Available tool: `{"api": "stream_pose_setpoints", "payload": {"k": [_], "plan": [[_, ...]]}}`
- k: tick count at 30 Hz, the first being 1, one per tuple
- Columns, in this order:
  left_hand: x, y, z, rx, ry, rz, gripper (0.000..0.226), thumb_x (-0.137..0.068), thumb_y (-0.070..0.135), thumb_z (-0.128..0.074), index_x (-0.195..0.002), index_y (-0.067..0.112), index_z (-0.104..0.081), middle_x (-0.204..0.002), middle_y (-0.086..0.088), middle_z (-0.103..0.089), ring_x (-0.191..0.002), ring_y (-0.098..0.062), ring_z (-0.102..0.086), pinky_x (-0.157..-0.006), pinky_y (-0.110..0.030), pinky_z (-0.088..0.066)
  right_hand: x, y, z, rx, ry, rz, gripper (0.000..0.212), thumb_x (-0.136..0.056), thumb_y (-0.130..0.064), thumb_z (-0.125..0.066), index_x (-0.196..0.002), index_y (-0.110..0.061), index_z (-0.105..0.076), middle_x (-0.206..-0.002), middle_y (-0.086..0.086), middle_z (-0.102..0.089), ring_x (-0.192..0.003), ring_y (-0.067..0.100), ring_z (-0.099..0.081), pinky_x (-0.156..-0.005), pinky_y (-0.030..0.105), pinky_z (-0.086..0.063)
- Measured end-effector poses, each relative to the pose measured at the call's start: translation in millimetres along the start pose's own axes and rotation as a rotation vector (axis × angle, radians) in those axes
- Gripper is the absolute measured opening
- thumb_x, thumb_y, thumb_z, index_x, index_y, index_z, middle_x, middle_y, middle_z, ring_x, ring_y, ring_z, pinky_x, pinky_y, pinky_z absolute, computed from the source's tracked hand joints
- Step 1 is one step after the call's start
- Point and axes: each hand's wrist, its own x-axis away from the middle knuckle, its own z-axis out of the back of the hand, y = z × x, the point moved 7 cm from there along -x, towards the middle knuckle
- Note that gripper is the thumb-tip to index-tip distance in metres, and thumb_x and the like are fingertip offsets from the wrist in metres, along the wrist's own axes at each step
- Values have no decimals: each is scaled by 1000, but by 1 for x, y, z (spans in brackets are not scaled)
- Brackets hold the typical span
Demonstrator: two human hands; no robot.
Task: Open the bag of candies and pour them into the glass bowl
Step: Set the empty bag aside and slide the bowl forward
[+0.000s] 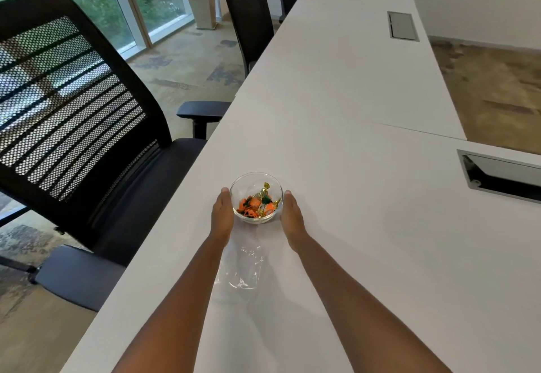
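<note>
Office, long white desk (351,94), mesh chairs (73,103), cable hatches (402,25)

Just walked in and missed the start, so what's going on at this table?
A person is handling a small glass bowl on the white table. The left hand and right hand flank it, palms facing its sides; actual contact is hard to tell. Wrapped candies, orange, green and gold, already lie in the bowl. A clear plastic bag lies flat and looks empty between the forearms, so the pour seems done.
</note>
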Motion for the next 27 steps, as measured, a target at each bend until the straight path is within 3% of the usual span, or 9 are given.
{"api": "stream_pose_setpoints", "payload": {"k": [2,6,10,16,24,27], "plan": [[-2,0,-7,45,-50,22,52,-99,38,-19,-138,8,-36,-147,-11,-39,-136,-25,-34,-112,-35,-24,-5,1,-7,-39,-33,-47,47,-98,-39,-23,-125,-12,-49,-127,6,-53,-124,21,-46,-112,38,-32],[-2,-1,-16,138,-38,29,51,-99,36,-19,-138,7,-35,-145,-13,-42,-134,-25,-37,-109,-32,-26,-6,-3,-17,-68,-68,-47,42,-99,-30,-22,-133,-16,-41,-129,3,-45,-116,14,-42,-100,27,-31],[-1,-1,-17,164,33,37,47,-100,32,-19,-134,8,-41,-140,-13,-48,-130,-25,-41,-106,-32,-28,-7,-2,-21,-168,-62,-65,42,-98,-24,-24,-136,-11,-38,-143,10,-40,-131,23,-39,-112,37,-32],[8,6,-22,171,87,4,42,-98,27,-25,-130,8,-46,-134,-13,-53,-121,-24,-47,-96,-29,-33,-3,1,-11,-248,-22,-76,44,-98,-23,-23,-139,-15,-34,-147,9,-38,-134,24,-37,-115,45,-28],[40,26,-58,241,109,45,45,-99,27,-21,-124,4,-51,-126,-19,-58,-117,-29,-52,-97,-33,-36,19,-28,40,-232,112,40,41,-96,-24,-26,-134,-22,-42,-136,13,-46,-126,26,-44,-104,39,-37],[56,37,-80,263,63,35,45,-99,27,-21,-122,4,-52,-124,-20,-58,-115,-29,-53,-94,-32,-37,33,-42,65,-282,159,85,39,-96,-24,-26,-130,-26,-45,-137,12,-45,-128,26,-43,-108,42,-37]]}}
